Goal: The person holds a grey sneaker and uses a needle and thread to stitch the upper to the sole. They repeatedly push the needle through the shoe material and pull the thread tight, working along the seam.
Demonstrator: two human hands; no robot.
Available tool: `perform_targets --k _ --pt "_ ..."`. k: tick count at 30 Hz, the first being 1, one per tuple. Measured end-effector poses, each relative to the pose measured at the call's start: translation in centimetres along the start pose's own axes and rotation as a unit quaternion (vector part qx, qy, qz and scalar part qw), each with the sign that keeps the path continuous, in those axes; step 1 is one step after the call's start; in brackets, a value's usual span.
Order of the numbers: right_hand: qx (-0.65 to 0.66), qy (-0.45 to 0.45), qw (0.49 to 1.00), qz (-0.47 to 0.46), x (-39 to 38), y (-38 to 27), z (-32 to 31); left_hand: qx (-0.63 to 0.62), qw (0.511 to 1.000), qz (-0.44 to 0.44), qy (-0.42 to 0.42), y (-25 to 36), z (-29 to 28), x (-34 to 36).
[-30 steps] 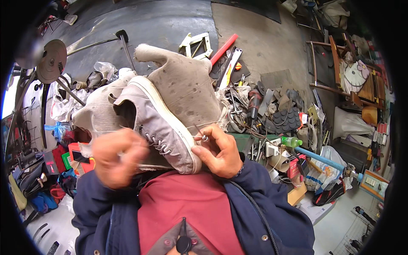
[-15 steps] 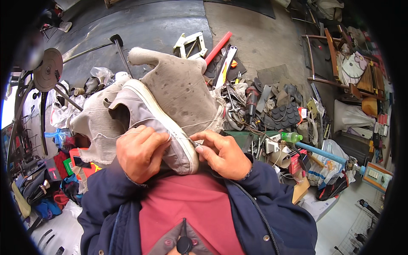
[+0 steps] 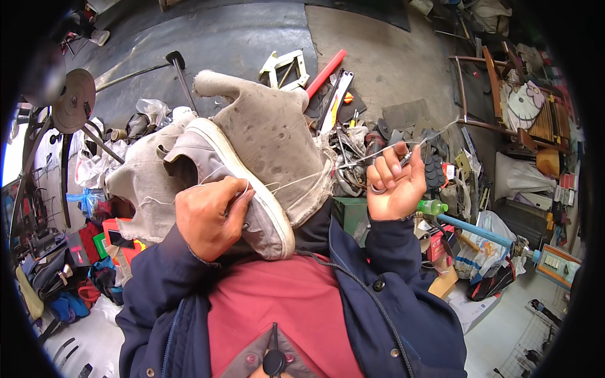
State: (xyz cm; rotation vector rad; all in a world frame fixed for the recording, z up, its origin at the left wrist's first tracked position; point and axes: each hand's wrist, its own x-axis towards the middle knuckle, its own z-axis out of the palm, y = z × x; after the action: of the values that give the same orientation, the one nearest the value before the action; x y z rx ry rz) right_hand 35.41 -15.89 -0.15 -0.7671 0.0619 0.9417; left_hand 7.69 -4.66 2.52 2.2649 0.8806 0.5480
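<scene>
A grey canvas shoe [image 3: 196,150] with a white rubber sole [image 3: 242,173] lies tilted in front of my body, its opening toward the far left. My left hand [image 3: 211,214] is closed in a pinch against the shoe's upper, where a thin white thread [image 3: 302,180] comes out beside the fingers. Raised off to the right of the shoe, my right hand [image 3: 396,183] has its fingers curled around the thread, which runs taut back across the sole. A small metal piece shows between its fingers, and a ring sits on one finger. A stained beige cloth [image 3: 268,129] lies beneath the shoe.
Beyond my right hand lie a red and black power tool [image 3: 382,129], rubber scraps [image 3: 406,113] and a red tube [image 3: 328,72]. A green bottle [image 3: 432,207] and a blue pole [image 3: 476,229] are at the right. A metal machine with a round wheel [image 3: 74,101] stands at the left.
My right hand has moved from the sole's edge up and away to the right, pulling the thread out in a long line. The left hand and the shoe have barely moved.
</scene>
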Motion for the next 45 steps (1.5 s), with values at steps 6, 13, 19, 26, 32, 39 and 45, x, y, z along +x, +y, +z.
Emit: perform_targets --k 6,13,19,26,32,39,45 --pt "-0.452 -0.159 0.878 -0.015 -3.1 4.5 1.0 -0.014 1.000 -0.006 -0.018 0.0 0.1 0.1" --pt "-0.608 -0.342 0.711 0.088 -2.6 4.4 0.0 -0.146 0.987 -0.073 -0.005 -0.7 -2.0 -1.1" --pt "-0.432 -0.279 0.853 0.087 -2.6 4.6 -0.4 -0.265 0.956 -0.094 0.088 -4.7 -4.6 -3.0" --pt "-0.255 -0.354 0.861 0.260 -1.5 5.9 1.0 -0.528 0.809 -0.082 0.245 -11.2 -9.7 -4.7" --pt "-0.343 -0.314 0.852 0.240 -1.9 6.6 1.1 -0.677 0.708 -0.077 0.188 -11.8 -10.1 -4.5" --pt "-0.361 -0.300 0.855 0.223 -1.9 6.9 1.1 -0.640 0.741 -0.105 0.171 -11.1 -8.8 -2.2" --pt "-0.311 -0.266 0.878 0.249 -1.5 7.0 1.3 -0.627 0.752 -0.132 0.157 -11.3 -8.1 -2.2"
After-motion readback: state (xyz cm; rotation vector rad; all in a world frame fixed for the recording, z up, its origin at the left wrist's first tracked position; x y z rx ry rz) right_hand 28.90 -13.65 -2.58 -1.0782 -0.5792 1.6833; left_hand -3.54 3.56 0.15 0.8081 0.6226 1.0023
